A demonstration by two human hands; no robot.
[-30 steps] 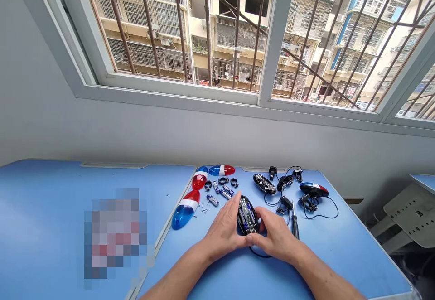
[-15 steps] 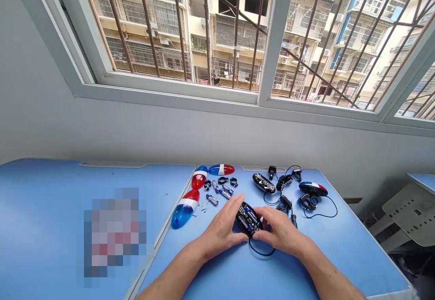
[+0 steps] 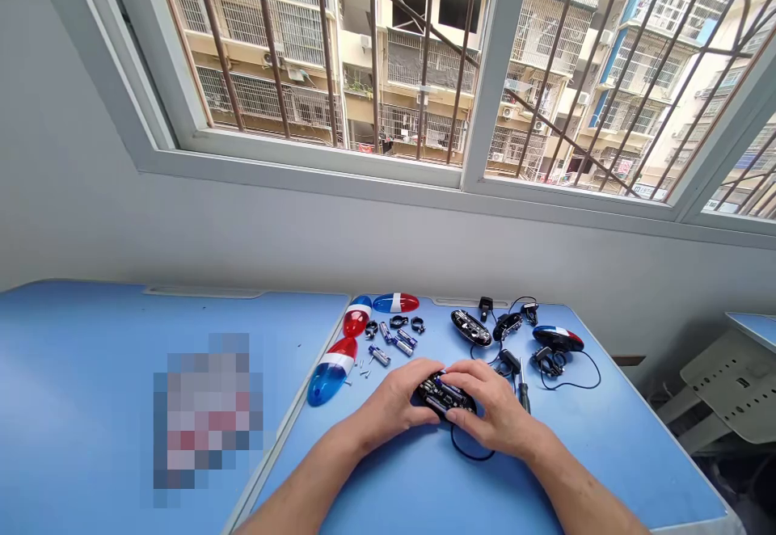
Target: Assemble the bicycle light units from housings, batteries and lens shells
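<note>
Between my hands is the open black oval base of a bike light (image 3: 445,393), with a circuit board and blue-and-silver batteries showing inside. My left hand (image 3: 395,399) grips its left end, thumb at the near edge and fingers at the far edge. My right hand (image 3: 498,407) closes round the right end, its fingers reaching over the top by the batteries. A thin black cable (image 3: 471,456) loops out from the near side onto the blue table (image 3: 394,486). A screwdriver (image 3: 524,393) lies just beyond my right hand.
Red, white and blue covers (image 3: 327,381) lie at the left, near loose batteries (image 3: 380,355), small screws (image 3: 364,370) and black clamp rings (image 3: 398,322). Back right are another open base (image 3: 471,328), a covered light (image 3: 558,338) and cabled parts (image 3: 508,325). A pixelated patch covers something on the left table.
The light base has turned between my hands to lie more sideways, its cable shifting slightly right. My right hand's fingers have moved up over its top.
</note>
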